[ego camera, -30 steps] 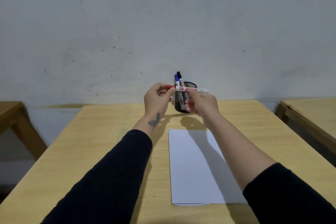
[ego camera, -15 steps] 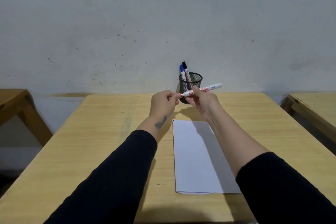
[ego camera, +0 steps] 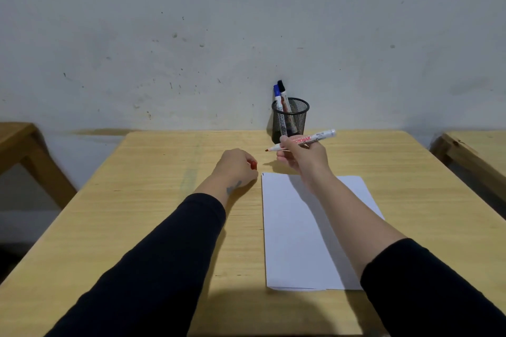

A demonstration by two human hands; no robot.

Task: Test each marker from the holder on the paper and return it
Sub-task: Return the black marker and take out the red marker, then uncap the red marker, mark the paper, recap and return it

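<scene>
My right hand (ego camera: pixel 304 157) holds an uncapped white marker with red lettering (ego camera: pixel 315 138), its red tip pointing left just above the far edge of the white paper (ego camera: pixel 298 230). My left hand (ego camera: pixel 236 165) rests on the table left of the paper, closed on the red cap (ego camera: pixel 253 164). A black mesh holder (ego camera: pixel 290 120) stands at the table's far edge against the wall, behind my right hand. A blue-capped marker (ego camera: pixel 277 91) and a black-capped marker (ego camera: pixel 281 86) lean in it.
The light wooden table (ego camera: pixel 153 216) ends at the grey wall. Another wooden table (ego camera: pixel 22 139) stands to the left and a third one (ego camera: pixel 476 150) to the right, each separated by a gap.
The cap has come off the red marker and stayed in my left hand. Both hands moved apart and lowered toward the table, and the marker's tip now shows.
</scene>
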